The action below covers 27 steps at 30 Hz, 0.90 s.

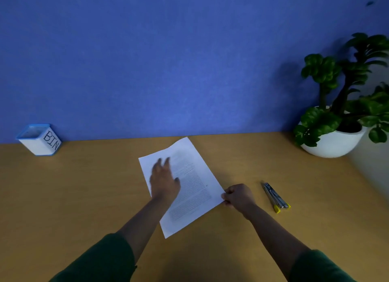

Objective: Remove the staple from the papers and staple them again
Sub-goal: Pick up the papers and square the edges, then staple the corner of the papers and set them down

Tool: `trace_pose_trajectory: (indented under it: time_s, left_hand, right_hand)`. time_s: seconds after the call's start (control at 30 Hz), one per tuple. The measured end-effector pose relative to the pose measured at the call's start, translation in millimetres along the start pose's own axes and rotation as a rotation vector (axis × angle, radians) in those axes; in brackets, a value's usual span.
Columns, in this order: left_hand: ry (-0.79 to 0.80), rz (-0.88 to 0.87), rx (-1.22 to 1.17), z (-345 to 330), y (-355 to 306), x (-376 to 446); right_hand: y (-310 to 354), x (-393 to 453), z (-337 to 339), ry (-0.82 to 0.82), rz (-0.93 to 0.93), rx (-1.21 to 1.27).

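Observation:
White printed papers (193, 183) lie tilted on the wooden desk (84, 197), one far corner slightly lifted. My left hand (164, 181) is spread flat over their left part with straight fingers. My right hand (237, 196) pinches the papers' right corner with curled fingers. A metal stapler with yellow ends (275, 197) lies on the desk just right of my right hand, untouched. The staple itself is too small to make out.
A white box with a blue rim marked BIN (40, 139) stands at the back left against the blue wall. A potted plant in a white bowl (336, 143) fills the back right corner.

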<state>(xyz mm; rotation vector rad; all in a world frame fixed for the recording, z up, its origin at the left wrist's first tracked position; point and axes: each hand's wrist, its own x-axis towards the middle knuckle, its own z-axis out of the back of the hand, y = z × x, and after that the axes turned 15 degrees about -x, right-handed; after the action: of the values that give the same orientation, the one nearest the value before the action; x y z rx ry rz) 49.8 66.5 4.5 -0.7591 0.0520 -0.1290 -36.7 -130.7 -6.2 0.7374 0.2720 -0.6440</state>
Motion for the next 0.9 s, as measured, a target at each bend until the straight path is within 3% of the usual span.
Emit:
trace_pose_trajectory:
  time_s: [0.1, 0.2, 0.3, 0.43, 0.57, 0.63, 0.7, 0.8, 0.9]
  left_hand:
    - [0.331, -0.388, 0.19, -15, -28, 5]
    - [0.511, -0.59, 0.344, -24, -50, 12]
    - [0.565, -0.584, 0.369, -23, -63, 22]
    - [0.544, -0.485, 0.196, -16, -68, 35]
    - [0.52, -0.358, 0.13, -11, -70, 40]
    - [0.486, -0.324, 0.096, -11, -67, 41]
    - [0.44, -0.265, 0.042, -13, -62, 42]
    - [0.374, -0.151, -0.036, -14, -53, 48]
    - [0.365, -0.078, -0.158, -14, -50, 53]
  right_hand:
    - [10, 1, 3, -0.02, 0.113, -0.132]
    - [25, 3, 10, -0.052, 0.22, -0.252]
    - [37, 4, 19, -0.082, 0.306, -0.336]
    - [44, 9, 22, -0.154, 0.414, -0.398]
    - [46, 10, 20, -0.244, 0.432, -0.25]
    - [37, 12, 20, -0.269, 0.388, -0.157]
    - [16, 17, 24, -0.318, 0.274, -0.262]
    - [-32, 20, 42, -0.302, -0.148, -0.501]
    - [-67, 15, 58, -0.182, -0.473, -0.525]
